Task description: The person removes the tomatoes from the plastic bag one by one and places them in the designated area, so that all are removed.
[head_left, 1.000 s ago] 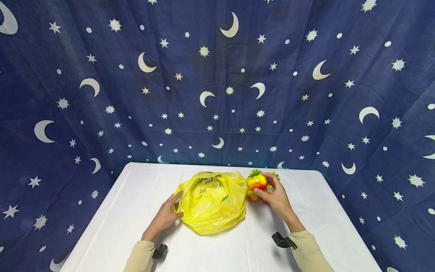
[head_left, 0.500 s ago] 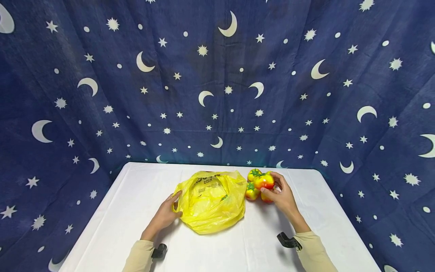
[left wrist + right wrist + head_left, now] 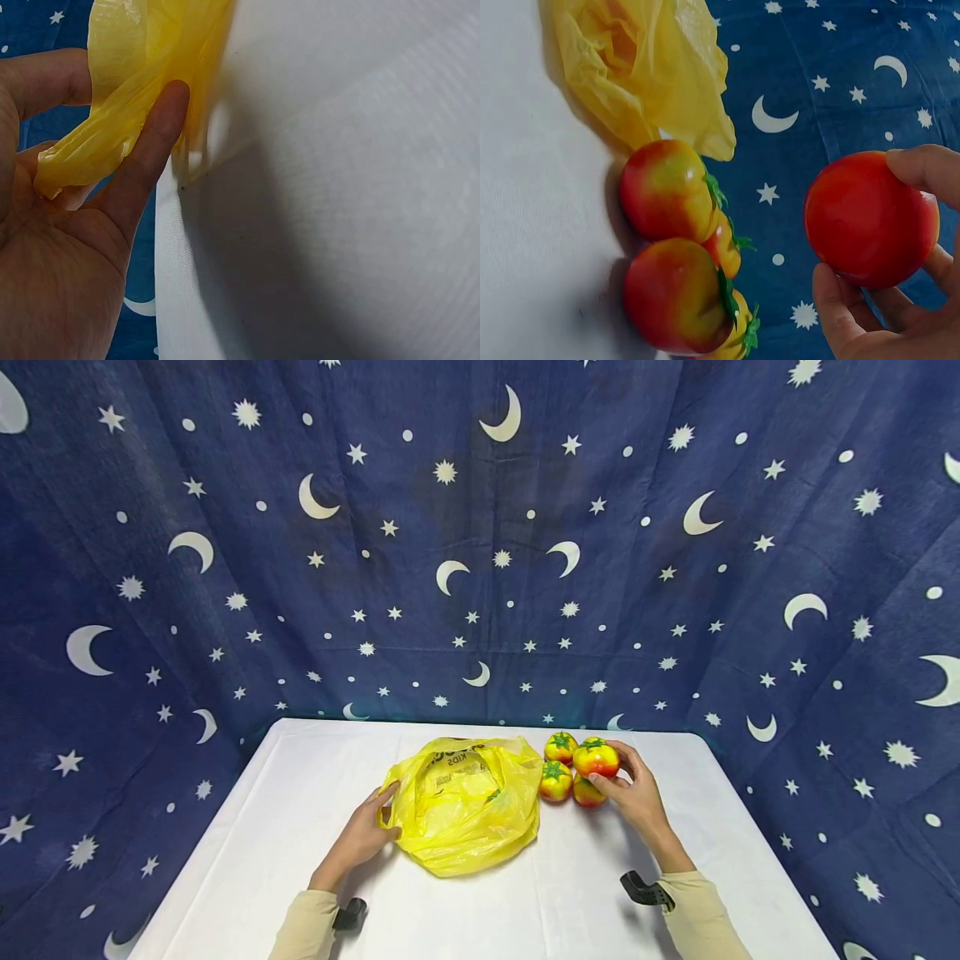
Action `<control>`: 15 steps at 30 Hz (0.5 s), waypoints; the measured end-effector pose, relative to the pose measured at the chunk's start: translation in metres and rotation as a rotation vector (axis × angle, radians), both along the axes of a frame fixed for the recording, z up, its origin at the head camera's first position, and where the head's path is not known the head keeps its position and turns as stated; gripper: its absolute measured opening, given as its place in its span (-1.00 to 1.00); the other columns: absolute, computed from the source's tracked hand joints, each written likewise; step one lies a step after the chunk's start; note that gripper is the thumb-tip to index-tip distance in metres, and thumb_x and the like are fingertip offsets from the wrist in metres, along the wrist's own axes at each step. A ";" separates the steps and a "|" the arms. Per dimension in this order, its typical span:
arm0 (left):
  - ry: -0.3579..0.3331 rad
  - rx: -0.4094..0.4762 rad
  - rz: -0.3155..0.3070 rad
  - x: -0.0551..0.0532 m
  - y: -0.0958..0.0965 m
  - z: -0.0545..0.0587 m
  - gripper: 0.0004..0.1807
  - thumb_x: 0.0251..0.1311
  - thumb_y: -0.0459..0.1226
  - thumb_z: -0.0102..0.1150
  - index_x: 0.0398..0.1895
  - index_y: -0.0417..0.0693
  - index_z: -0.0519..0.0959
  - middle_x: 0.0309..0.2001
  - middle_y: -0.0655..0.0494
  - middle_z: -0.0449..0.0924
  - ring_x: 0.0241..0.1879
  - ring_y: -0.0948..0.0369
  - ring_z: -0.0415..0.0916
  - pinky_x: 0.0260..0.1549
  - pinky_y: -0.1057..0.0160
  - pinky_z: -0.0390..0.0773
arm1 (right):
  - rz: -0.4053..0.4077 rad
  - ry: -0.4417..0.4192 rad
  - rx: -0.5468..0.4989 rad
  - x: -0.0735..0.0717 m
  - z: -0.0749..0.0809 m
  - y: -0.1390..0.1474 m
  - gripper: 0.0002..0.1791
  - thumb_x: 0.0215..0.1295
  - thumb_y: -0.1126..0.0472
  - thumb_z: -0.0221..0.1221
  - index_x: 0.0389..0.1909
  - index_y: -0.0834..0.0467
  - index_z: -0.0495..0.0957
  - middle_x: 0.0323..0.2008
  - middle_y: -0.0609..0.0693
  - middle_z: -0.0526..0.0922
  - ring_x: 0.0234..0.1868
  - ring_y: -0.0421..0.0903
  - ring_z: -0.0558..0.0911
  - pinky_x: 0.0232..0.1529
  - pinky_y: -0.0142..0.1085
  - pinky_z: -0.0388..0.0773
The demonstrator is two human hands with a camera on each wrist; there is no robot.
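A yellow plastic bag (image 3: 472, 847) with dark lettering sits at the middle of the table, its mouth facing up. Inside it a small green leafy bit shows. My left hand (image 3: 366, 831) holds the bag's left rim; in the left wrist view the thumb (image 3: 154, 139) lies over the gathered film. My right hand (image 3: 637, 789) grips a shiny red-and-yellow toy tomato (image 3: 870, 220) with a green top, raised above the others. Several similar tomatoes (image 3: 556, 782) stand bunched on the table just right of the bag, partly hidden behind the held one in the head view.
A white cloth covers the table (image 3: 480, 927). Behind it and along both sides hangs a dark blue curtain (image 3: 420, 468) with moons and stars. Each wrist carries a black camera mount (image 3: 645, 891).
My right hand has moved to the right with the tomato, away from the bag, uncovering more of the tomatoes on the table. The left hand and bag stay about where they were.
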State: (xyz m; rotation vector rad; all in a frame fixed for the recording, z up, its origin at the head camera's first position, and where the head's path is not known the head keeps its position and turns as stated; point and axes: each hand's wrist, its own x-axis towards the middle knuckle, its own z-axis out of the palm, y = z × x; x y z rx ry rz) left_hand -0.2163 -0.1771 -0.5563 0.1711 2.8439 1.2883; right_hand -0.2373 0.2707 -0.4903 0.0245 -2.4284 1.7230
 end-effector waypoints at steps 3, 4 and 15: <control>-0.009 0.005 0.000 0.000 0.000 0.000 -0.08 -0.07 -0.40 0.37 0.47 -0.07 0.25 0.34 -0.03 0.37 0.00 0.14 0.51 0.01 0.04 0.49 | -0.016 -0.006 0.005 -0.001 0.000 0.004 -0.24 0.17 0.11 0.37 0.38 0.10 0.28 0.30 0.07 0.40 0.23 -0.20 0.35 0.00 -0.70 0.36; -0.007 0.003 -0.001 0.000 0.000 0.000 -0.07 -0.08 -0.40 0.37 0.47 -0.07 0.25 0.34 -0.03 0.38 0.00 0.14 0.51 0.01 0.05 0.49 | -0.022 -0.006 0.009 -0.001 0.000 0.005 -0.24 0.18 0.11 0.37 0.38 0.10 0.28 0.31 0.07 0.40 0.24 -0.18 0.35 0.00 -0.70 0.36; -0.009 0.001 -0.008 -0.002 -0.001 0.001 -0.07 -0.10 -0.42 0.36 0.47 -0.07 0.26 0.34 -0.04 0.37 -0.09 0.19 0.48 -0.09 0.15 0.48 | -0.084 0.001 -0.022 -0.007 -0.004 0.018 -0.24 0.15 0.24 0.36 0.37 0.13 0.26 0.29 0.09 0.39 0.24 -0.18 0.35 -0.03 -0.72 0.37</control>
